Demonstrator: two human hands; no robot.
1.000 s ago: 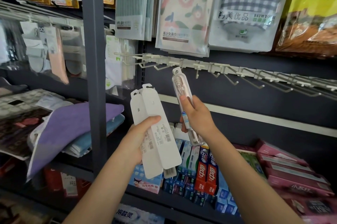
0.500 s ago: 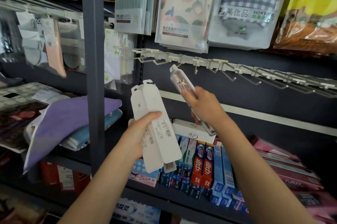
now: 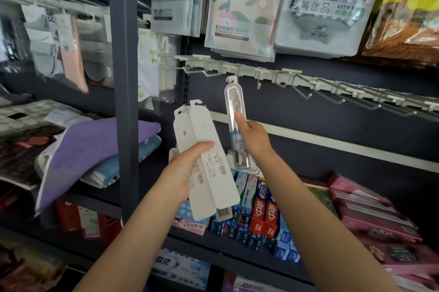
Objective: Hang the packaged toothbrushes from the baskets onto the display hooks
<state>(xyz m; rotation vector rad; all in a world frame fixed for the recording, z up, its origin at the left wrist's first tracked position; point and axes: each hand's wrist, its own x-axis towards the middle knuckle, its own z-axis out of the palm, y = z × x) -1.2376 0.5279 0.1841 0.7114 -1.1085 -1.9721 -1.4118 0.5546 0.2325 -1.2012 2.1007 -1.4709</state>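
Observation:
My left hand point(image 3: 187, 168) grips a small stack of white packaged toothbrushes point(image 3: 202, 139), backs facing me, tabs pointing up. My right hand point(image 3: 254, 139) holds a clear packaged toothbrush point(image 3: 234, 99) upright, index finger stretched up along its side. The package's hang tab sits at a hook under the white hook rail point(image 3: 285, 75); I cannot tell whether the hook passes through the tab. The other hooks on the rail stick out bare to the right. No basket is in view.
A grey shelf post point(image 3: 123, 77) stands just left of my left hand. Bagged towels point(image 3: 240, 6) hang above the rail. Toothpaste boxes point(image 3: 263, 211) and pink boxes point(image 3: 370, 215) fill the shelf below. Folded purple and blue towels point(image 3: 95, 144) lie at the left.
My right hand has swung the clear toothbrush package from a tilt to upright and lifted its tab up to a hook on the rail. My left hand has stayed about where it was.

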